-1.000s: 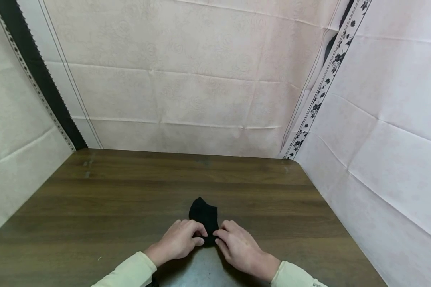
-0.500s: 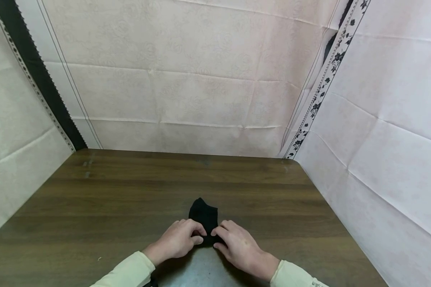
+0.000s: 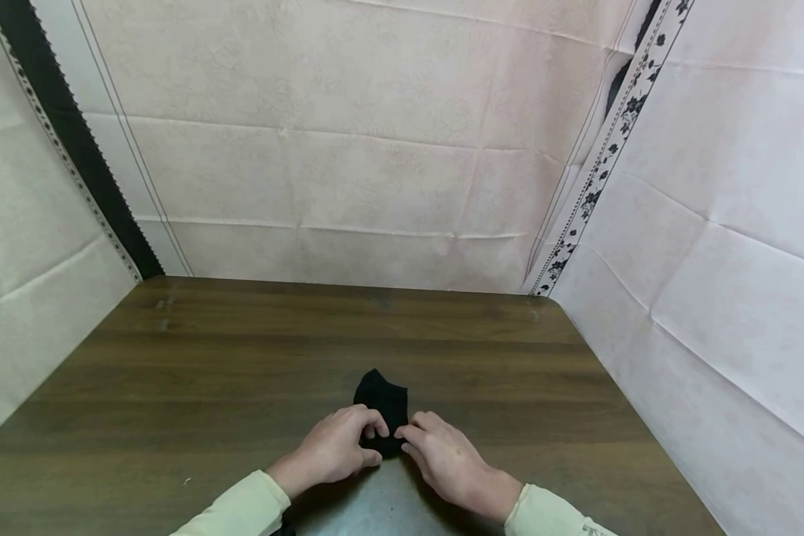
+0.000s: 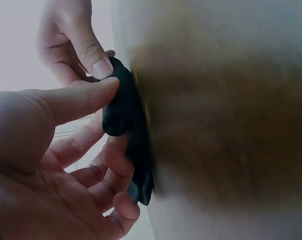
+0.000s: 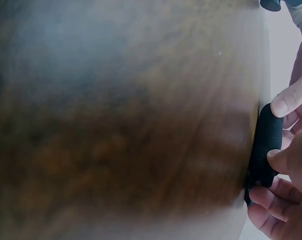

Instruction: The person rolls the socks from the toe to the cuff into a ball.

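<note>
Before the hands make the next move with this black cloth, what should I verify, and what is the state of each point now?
1. Left hand holds the near, rolled part of the black cloth: ok.
2. Right hand holds that same part: ok.
3. Cloth rests on the wooden table: ok.
4. Far end is uncovered by the hands: ok.
5. Sleeves are away from the cloth: ok.
6. Roll is even all along: cannot tell, the hands hide part.

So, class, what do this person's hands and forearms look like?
The left hand and right hand are ungloved. The left sleeve and right sleeve are pale yellow-green; the right carries small dark markings. A dark object shows beside the left cuff.
</note>
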Motion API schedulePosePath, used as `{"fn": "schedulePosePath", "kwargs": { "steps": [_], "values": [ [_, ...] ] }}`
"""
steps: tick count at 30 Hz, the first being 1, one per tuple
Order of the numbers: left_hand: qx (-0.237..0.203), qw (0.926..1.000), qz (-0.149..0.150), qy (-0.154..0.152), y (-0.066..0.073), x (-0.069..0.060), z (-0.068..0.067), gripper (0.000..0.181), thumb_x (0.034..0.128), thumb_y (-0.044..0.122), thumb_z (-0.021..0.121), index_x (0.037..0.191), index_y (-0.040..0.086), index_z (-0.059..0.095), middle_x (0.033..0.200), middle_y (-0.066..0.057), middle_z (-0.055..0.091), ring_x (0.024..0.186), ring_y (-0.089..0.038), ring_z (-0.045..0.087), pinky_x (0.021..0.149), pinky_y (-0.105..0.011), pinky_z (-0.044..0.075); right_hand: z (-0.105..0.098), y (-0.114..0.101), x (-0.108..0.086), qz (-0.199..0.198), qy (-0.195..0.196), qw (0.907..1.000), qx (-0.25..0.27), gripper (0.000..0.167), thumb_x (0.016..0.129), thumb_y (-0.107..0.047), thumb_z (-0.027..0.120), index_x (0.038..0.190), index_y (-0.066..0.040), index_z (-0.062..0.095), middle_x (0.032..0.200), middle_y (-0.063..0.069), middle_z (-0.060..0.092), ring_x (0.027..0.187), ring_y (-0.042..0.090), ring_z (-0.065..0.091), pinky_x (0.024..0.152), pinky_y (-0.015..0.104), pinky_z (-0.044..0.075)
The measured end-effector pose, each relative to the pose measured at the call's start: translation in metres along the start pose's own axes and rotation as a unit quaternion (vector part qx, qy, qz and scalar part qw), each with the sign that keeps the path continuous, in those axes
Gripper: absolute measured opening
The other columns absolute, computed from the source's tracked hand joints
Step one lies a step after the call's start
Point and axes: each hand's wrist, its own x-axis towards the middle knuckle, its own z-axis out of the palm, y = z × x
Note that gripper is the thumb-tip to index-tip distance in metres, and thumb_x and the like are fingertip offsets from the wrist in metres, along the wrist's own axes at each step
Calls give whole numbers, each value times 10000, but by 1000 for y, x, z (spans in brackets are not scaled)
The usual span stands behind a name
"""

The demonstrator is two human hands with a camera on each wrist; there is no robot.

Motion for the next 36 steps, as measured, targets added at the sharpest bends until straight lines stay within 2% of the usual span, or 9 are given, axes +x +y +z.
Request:
{"fn": "schedulePosePath", "kwargs": {
  "steps": [6,11,16,21,27,36],
  "values": [
    [79,9999,67,-3,-3,1,1,193,835,151,827,987,172,710,856,64,565,745,-113,504,673,-338,443,0,1,0,-1,1,10000,83,147,984,-140,665,1115,-110,724,941,-49,568,809,69,501,702,180,466],
    [91,9999,142,-17,-4,0,0,129,875,150,788,986,158,722,824,96,567,712,-89,509,664,-333,446,1,3,0,-71,264,9995,142,152,975,-153,677,1106,-113,742,967,-38,574,842,84,519,724,206,482],
    [90,9999,110,-60,-5,0,-2,90,903,157,757,989,153,732,854,92,600,748,-101,539,693,-363,465,1,4,0,-135,456,9986,236,195,945,-184,724,1136,-145,740,1013,-43,580,893,89,538,759,228,493],
    [137,9998,103,-122,-6,1,-3,83,922,159,737,1004,155,743,915,80,658,805,-112,596,734,-390,493,1,5,-1,-172,461,9983,309,237,907,-212,775,1137,-180,731,1023,-58,585,903,81,546,772,234,496],
    [164,9997,63,-143,-5,0,-3,101,928,155,730,1025,149,753,976,45,690,851,-138,624,762,-409,507,1,5,0,-179,439,9983,350,243,888,-200,796,1121,-167,736,1018,-54,587,902,82,555,774,231,501],
    [145,9999,11,-21,-1,-1,-3,122,883,181,780,998,150,752,909,71,622,806,-130,570,738,-390,478,3,3,-1,-187,341,9991,151,187,926,-149,745,1112,-137,731,982,-37,580,881,95,550,761,212,491]
  ]
}}
